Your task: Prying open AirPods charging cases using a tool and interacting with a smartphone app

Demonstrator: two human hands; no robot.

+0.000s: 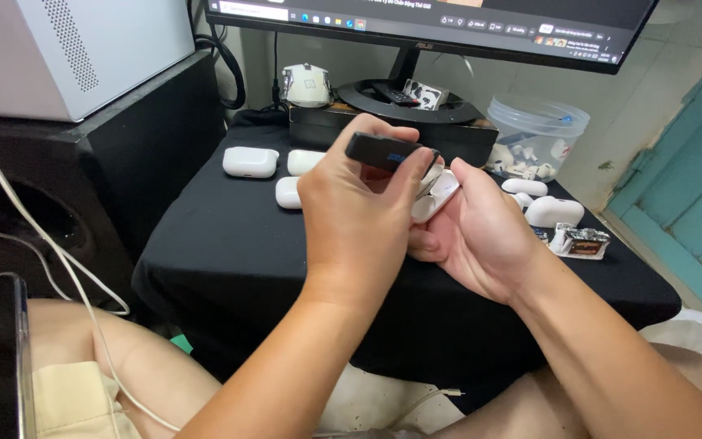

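Fingers (404, 175) of the left hand (359, 219) pinch a black stick-shaped tool (383, 151), long axis left-right, right end dipping toward the white earbud case (436, 197) gripped by the right hand (481, 236), above the black-clothed bench (229, 244) beneath a monitor (448, 24).

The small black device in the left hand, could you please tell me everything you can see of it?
The small black device is a slim, oblong bar, plastic by its look, with a blue patch on its side. The left hand pinches it between thumb and fingertips and holds it almost level, above the black tablecloth. Its far end sits over the white earbud case held in the right hand; whether they touch cannot be told.
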